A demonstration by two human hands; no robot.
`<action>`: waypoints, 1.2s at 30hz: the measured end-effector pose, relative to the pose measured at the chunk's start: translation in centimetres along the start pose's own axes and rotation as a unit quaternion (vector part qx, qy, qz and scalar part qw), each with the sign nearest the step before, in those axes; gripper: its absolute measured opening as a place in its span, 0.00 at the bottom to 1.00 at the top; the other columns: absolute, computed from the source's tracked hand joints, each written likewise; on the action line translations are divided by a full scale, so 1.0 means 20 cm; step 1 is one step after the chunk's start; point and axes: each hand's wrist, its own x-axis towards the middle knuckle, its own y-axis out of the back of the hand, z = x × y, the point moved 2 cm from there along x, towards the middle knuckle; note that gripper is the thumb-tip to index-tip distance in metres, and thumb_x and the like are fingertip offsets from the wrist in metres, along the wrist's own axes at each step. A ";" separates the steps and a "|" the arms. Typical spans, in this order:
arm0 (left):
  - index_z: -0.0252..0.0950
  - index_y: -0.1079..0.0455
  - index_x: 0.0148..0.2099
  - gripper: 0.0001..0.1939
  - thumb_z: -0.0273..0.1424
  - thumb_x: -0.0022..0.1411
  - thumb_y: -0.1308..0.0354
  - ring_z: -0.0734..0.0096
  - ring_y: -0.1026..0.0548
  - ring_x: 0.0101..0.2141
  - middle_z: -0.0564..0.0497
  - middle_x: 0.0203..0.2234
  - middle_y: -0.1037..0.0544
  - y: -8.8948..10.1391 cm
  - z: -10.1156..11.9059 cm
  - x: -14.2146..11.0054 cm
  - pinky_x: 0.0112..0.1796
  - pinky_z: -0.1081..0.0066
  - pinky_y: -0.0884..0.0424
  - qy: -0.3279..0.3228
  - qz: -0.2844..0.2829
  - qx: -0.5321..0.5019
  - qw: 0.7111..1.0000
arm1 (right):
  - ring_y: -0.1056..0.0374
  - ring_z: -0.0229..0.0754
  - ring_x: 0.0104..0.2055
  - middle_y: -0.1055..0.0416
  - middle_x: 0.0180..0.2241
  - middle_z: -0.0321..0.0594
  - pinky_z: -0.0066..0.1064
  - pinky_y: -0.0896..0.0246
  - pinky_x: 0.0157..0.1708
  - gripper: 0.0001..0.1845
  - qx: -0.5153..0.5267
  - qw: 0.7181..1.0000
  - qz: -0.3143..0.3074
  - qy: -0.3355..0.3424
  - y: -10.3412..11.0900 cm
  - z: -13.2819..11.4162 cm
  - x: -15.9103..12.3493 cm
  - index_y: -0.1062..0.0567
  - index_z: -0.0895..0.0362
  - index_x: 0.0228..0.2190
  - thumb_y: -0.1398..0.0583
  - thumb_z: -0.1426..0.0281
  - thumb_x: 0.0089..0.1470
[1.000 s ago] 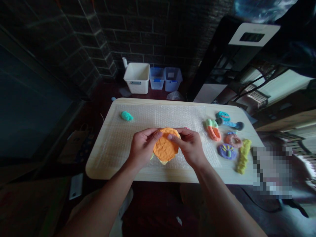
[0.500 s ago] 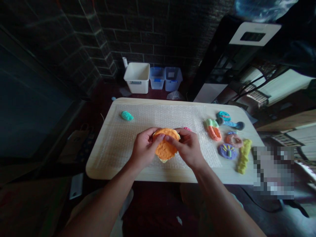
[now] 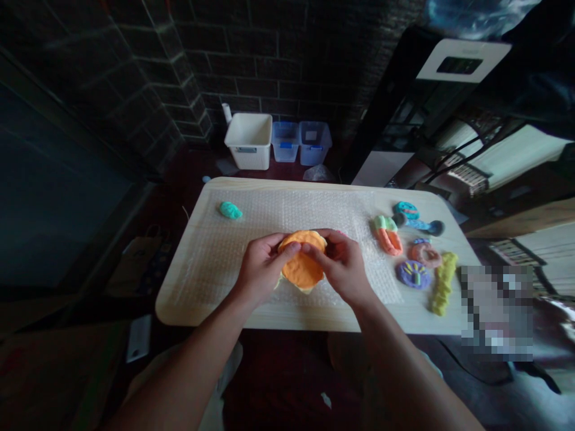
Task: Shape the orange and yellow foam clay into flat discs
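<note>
Both hands grip a round, flat orange clay piece (image 3: 303,272) above the middle of the table. A pale yellow layer with a wavy edge shows beneath its rim. My left hand (image 3: 262,266) holds the left side, its thumb on the orange face and its other fingers curled behind. On the opposite side my right hand (image 3: 345,263) does the same, and the two thumb tips lie close together near the top. Just behind my right hand a bit of something pink (image 3: 341,233) peeks out, mostly hidden.
Bubble wrap (image 3: 251,257) covers much of the wooden table (image 3: 188,302). A green clay lump (image 3: 230,209) lies at the left. On the right are an orange-and-green piece (image 3: 387,235), a purple disc (image 3: 413,274), a yellow strip (image 3: 444,283) and others. A white bin (image 3: 249,143) stands beyond.
The orange piece has shifted slightly in my hands, and more of its pale yellow edge shows at the lower left. Its orange face looks smoother. My thumbs have moved a little.
</note>
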 end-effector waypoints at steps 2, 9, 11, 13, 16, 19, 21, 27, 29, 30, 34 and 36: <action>0.35 0.16 0.50 0.16 0.38 0.64 0.29 0.64 0.18 0.36 0.47 0.37 0.14 0.01 0.00 0.00 0.39 0.69 0.24 0.005 0.012 -0.010 1.000 | 0.25 0.43 0.33 0.18 0.32 0.42 0.33 0.29 0.32 0.16 0.053 0.998 -0.013 -0.023 -0.01 -0.01 0.00 0.14 0.55 0.36 0.26 0.56 0.53; 0.36 0.16 0.51 0.17 0.39 0.64 0.29 0.61 0.17 0.38 0.44 0.40 0.13 0.00 0.01 0.00 0.42 0.66 0.23 0.019 0.010 -0.070 0.997 | 0.24 0.42 0.33 0.17 0.32 0.40 0.32 0.27 0.33 0.14 0.112 0.993 0.001 -0.039 0.01 -0.03 0.01 0.11 0.52 0.37 0.24 0.58 0.52; 0.36 0.15 0.51 0.17 0.39 0.64 0.29 0.60 0.17 0.39 0.44 0.40 0.13 0.00 0.01 0.00 0.43 0.65 0.23 0.020 0.014 -0.078 0.997 | 0.25 0.40 0.30 0.17 0.31 0.40 0.31 0.30 0.30 0.12 0.118 0.992 0.006 -0.048 0.01 -0.02 0.01 0.11 0.52 0.37 0.25 0.59 0.53; 0.36 0.15 0.50 0.16 0.39 0.64 0.29 0.60 0.17 0.39 0.44 0.40 0.13 0.00 0.01 0.00 0.43 0.65 0.23 0.017 0.022 -0.084 0.996 | 0.27 0.39 0.28 0.16 0.31 0.40 0.30 0.33 0.28 0.10 0.119 0.992 0.013 -0.051 0.02 0.00 0.00 0.10 0.52 0.34 0.25 0.59 0.54; 0.35 0.15 0.49 0.17 0.41 0.63 0.28 0.62 0.18 0.37 0.44 0.38 0.13 -0.01 0.02 0.00 0.39 0.67 0.23 0.025 0.027 -0.105 0.994 | 0.27 0.39 0.29 0.16 0.31 0.40 0.30 0.33 0.29 0.09 0.143 0.988 0.028 -0.058 0.02 0.01 0.01 0.11 0.52 0.33 0.25 0.60 0.54; 0.35 0.15 0.48 0.19 0.43 0.63 0.28 0.63 0.18 0.36 0.43 0.38 0.14 -0.01 0.02 0.01 0.36 0.69 0.24 0.044 0.018 -0.116 0.992 | 0.25 0.40 0.30 0.17 0.31 0.39 0.31 0.31 0.32 0.10 0.165 0.983 0.039 -0.066 0.02 0.01 0.01 0.11 0.52 0.33 0.25 0.59 0.53; 0.35 0.16 0.47 0.18 0.43 0.62 0.27 0.62 0.18 0.37 0.43 0.38 0.14 -0.01 0.02 0.00 0.36 0.69 0.25 0.044 0.018 -0.107 0.993 | 0.23 0.41 0.32 0.16 0.33 0.39 0.32 0.28 0.35 0.12 0.170 0.983 0.026 -0.067 0.01 0.00 0.02 0.11 0.51 0.37 0.24 0.58 0.53; 0.34 0.17 0.47 0.19 0.45 0.64 0.30 0.59 0.18 0.38 0.44 0.38 0.14 0.01 0.01 0.00 0.37 0.68 0.25 0.029 0.022 -0.041 0.999 | 0.26 0.43 0.31 0.18 0.29 0.40 0.33 0.29 0.30 0.16 0.082 0.996 0.019 -0.040 0.00 -0.03 0.00 0.12 0.52 0.31 0.26 0.53 0.52; 0.35 0.18 0.49 0.19 0.43 0.61 0.27 0.59 0.18 0.41 0.44 0.41 0.14 -0.01 0.02 0.00 0.40 0.68 0.24 0.025 0.009 -0.048 0.998 | 0.27 0.43 0.30 0.19 0.29 0.40 0.33 0.31 0.28 0.18 0.061 0.997 0.018 -0.036 -0.01 -0.03 0.00 0.13 0.53 0.30 0.26 0.51 0.53; 0.35 0.18 0.50 0.20 0.41 0.60 0.26 0.59 0.17 0.42 0.44 0.43 0.14 -0.01 0.02 0.00 0.42 0.67 0.23 0.025 0.001 -0.049 0.999 | 0.27 0.42 0.29 0.20 0.28 0.40 0.32 0.32 0.28 0.19 0.060 0.997 0.009 -0.037 -0.01 -0.03 0.00 0.13 0.54 0.30 0.26 0.50 0.53; 0.35 0.18 0.47 0.19 0.39 0.57 0.24 0.60 0.18 0.39 0.45 0.40 0.14 -0.02 0.02 0.01 0.41 0.67 0.22 0.026 -0.003 -0.008 1.000 | 0.27 0.41 0.30 0.21 0.29 0.38 0.31 0.30 0.29 0.21 0.080 0.995 -0.034 -0.057 -0.03 -0.02 0.00 0.15 0.55 0.34 0.23 0.52 0.47; 0.35 0.18 0.46 0.18 0.39 0.57 0.25 0.60 0.18 0.38 0.46 0.38 0.14 -0.01 0.02 0.00 0.39 0.67 0.22 0.016 0.005 0.009 1.000 | 0.27 0.40 0.30 0.21 0.30 0.38 0.30 0.30 0.30 0.23 0.085 0.993 -0.042 -0.066 -0.03 -0.01 0.00 0.16 0.56 0.35 0.20 0.55 0.42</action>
